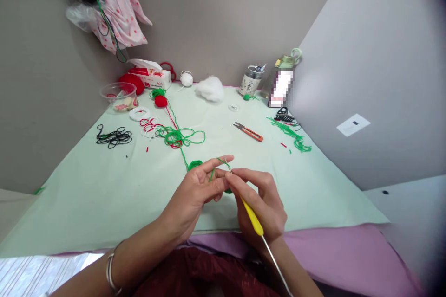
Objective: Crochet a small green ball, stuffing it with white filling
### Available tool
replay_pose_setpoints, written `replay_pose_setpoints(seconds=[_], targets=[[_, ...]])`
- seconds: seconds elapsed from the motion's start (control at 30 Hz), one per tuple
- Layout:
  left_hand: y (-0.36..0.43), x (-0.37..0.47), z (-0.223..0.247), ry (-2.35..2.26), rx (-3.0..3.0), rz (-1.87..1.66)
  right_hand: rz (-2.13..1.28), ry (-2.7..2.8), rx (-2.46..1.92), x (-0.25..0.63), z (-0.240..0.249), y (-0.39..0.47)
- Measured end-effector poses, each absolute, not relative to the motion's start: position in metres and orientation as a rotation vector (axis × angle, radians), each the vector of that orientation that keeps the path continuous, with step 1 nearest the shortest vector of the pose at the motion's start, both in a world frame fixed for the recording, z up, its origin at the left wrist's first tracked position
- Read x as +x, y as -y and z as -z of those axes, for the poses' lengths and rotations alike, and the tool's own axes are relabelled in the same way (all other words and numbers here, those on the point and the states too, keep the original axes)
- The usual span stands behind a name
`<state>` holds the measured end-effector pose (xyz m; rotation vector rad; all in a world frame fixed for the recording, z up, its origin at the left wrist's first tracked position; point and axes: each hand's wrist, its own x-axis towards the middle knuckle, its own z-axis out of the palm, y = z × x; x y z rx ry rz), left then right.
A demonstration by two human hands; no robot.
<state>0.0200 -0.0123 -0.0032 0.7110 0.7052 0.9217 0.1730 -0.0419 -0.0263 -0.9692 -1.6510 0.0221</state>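
My right hand (263, 199) is closed around a crochet hook (253, 218) with a yellow grip; its metal shaft runs down toward my forearm. The hook's tip is up by my left index finger. Green yarn (195, 165) is wound over the fingers of my left hand (204, 183), whose thumb and fingers pinch a small green piece mostly hidden behind them. The strand leads back across the table to a loose green tangle (179, 137). Both hands meet at the fingertips, above the table's front edge.
Orange thread snips (248, 132) lie beyond my hands. Black cord (114, 137) is at left, cut green strands (292, 134) at right. Along the back stand a tissue box (151, 78), white stuffing (210, 88), a pen holder (251, 81) and a phone (281, 88).
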Motion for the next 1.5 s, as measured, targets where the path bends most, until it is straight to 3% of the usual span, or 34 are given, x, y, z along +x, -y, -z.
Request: replay_pose_setpoints(seconds=[0.23,0.57,1.03,1.37,1.5], targets=[[0.01,0.015,-0.001,-0.736,0.747,-0.971,-0.527,1.323,-0.935,0.176,0.016,0.038],[0.015,0.01,0.005,-0.815,0.96,-0.952,-0.878,1.179,-0.86,0.181,0.022,0.032],[0.014,0.009,0.004,-0.831,0.962,-0.954,-0.858,1.232,-0.908,0.183,0.018,0.034],[0.019,0.016,0.007,-0.851,0.885,-1.009,0.089,1.778,-0.965,0.175,0.029,0.044],[0.013,0.014,0.003,-0.707,0.669,-0.871,-0.166,1.544,-0.955,0.176,0.027,0.042]])
